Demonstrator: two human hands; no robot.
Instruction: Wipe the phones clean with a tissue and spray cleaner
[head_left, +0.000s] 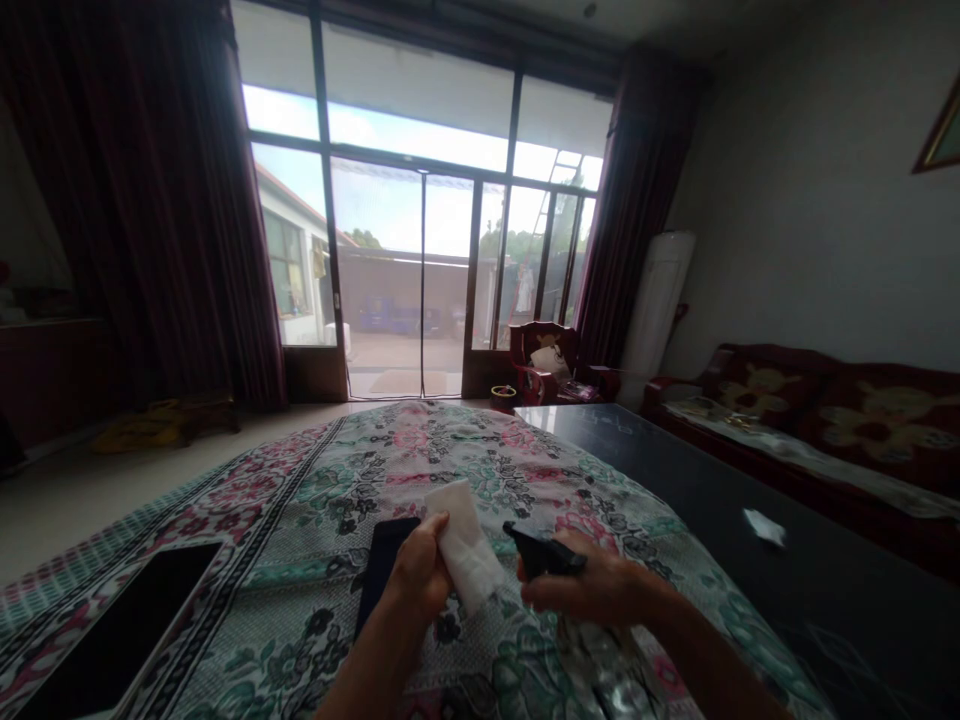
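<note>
My left hand (422, 568) pinches a folded white tissue (466, 545), thumb on top, held above the flowered cloth (322, 600). In my right hand (604, 585) is a spray bottle (551, 555); its black trigger head points toward the tissue, a short gap away. The clear body of the bottle shows below my wrist, partly hidden by the hand and forearm. Under my left hand lies a dark blue flat item (382, 565), partly covered by my arm. A tablet (127, 630) with a black screen and pale edge rests on the cloth at the left.
A dark glossy table (720, 500) stands at the right, with a crumpled white piece (765, 528) on it. Beyond are a red wooden sofa (795, 400), an armchair (551, 365) and a glass door (397, 290). A low stool (206, 415) stands at the left.
</note>
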